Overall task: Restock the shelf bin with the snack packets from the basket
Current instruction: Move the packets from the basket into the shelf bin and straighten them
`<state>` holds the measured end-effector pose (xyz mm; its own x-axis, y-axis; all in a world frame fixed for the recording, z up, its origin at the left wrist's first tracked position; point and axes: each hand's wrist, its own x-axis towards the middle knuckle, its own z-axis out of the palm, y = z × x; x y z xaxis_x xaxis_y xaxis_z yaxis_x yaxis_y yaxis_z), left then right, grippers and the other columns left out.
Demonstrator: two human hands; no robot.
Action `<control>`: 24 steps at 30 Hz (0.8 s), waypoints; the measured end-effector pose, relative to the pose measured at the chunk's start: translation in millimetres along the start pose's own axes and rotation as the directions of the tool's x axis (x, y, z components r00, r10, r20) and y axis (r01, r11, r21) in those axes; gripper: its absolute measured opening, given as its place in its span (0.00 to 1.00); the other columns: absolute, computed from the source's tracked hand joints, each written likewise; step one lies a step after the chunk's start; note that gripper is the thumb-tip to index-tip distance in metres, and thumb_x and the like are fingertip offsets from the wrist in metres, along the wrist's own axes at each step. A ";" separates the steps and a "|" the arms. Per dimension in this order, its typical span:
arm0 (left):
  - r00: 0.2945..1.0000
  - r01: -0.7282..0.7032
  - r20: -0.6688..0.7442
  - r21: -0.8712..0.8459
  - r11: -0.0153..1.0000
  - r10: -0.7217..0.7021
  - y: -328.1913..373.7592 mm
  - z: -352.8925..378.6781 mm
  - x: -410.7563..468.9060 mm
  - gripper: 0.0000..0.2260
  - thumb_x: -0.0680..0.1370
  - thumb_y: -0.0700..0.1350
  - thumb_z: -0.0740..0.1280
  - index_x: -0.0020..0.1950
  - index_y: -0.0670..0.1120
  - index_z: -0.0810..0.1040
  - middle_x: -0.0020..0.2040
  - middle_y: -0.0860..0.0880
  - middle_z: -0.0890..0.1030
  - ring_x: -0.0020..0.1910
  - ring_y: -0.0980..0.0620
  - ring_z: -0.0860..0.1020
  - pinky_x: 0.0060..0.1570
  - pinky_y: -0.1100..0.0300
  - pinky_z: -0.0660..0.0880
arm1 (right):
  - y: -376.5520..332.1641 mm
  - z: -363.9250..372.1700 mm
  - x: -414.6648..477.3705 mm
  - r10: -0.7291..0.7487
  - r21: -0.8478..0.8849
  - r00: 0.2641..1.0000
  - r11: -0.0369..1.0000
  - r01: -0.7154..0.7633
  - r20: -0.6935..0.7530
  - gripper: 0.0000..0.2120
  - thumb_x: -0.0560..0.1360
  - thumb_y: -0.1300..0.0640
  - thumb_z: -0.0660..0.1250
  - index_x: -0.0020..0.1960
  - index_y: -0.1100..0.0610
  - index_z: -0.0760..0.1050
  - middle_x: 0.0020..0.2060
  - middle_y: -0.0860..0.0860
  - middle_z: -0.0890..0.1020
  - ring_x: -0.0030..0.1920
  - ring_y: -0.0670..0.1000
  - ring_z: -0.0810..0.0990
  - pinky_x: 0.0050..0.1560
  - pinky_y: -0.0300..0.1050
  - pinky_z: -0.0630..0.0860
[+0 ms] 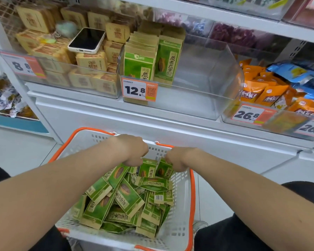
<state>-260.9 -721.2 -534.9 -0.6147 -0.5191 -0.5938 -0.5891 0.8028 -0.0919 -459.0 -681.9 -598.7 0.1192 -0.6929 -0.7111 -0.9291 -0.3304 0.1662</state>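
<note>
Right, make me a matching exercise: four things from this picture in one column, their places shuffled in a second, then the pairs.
1 phone
2 white basket
3 12.8 price tag
4 orange packets

A on the front of the half-empty clear bin
B lying on tan boxes
C right of the clear bin
D lowest in view, holding loose green packets

Pairs: 1-B, 2-D, 3-A, 4-C
</note>
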 end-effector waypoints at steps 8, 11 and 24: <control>1.000 -0.002 0.011 -0.007 1.000 0.002 -5.1 -2.2 9.7 0.17 0.85 0.53 0.59 0.71 0.48 0.75 0.65 0.45 0.79 0.57 0.42 0.81 0.52 0.49 0.79 | -6.1 24.4 23.8 0.001 -0.071 0.991 0.997 0.009 0.133 0.17 0.80 0.66 0.63 0.67 0.59 0.76 0.62 0.55 0.79 0.55 0.55 0.81 0.59 0.51 0.81; 1.000 0.002 0.010 -0.019 1.000 -0.002 -7.0 -4.7 10.5 0.17 0.85 0.52 0.59 0.71 0.48 0.75 0.63 0.45 0.79 0.54 0.43 0.81 0.47 0.52 0.76 | -8.5 25.8 29.4 -0.055 -0.034 0.995 0.998 0.058 0.082 0.20 0.80 0.66 0.63 0.72 0.59 0.73 0.68 0.55 0.75 0.63 0.57 0.79 0.62 0.51 0.78; 0.996 0.092 -0.006 -0.071 0.993 -0.092 -6.7 -9.3 9.1 0.18 0.85 0.52 0.59 0.73 0.49 0.75 0.67 0.44 0.78 0.59 0.41 0.80 0.52 0.50 0.77 | -17.7 -4.7 15.5 -0.053 0.069 0.933 0.994 0.083 -0.355 0.06 0.75 0.65 0.69 0.48 0.55 0.77 0.46 0.54 0.81 0.45 0.57 0.81 0.40 0.49 0.78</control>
<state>-267.3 -734.0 -532.3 -0.5610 -0.5929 -0.5777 -0.6788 0.7289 -0.0889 -439.1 -689.9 -609.5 0.2847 -0.8568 -0.4300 -0.9380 -0.3415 0.0594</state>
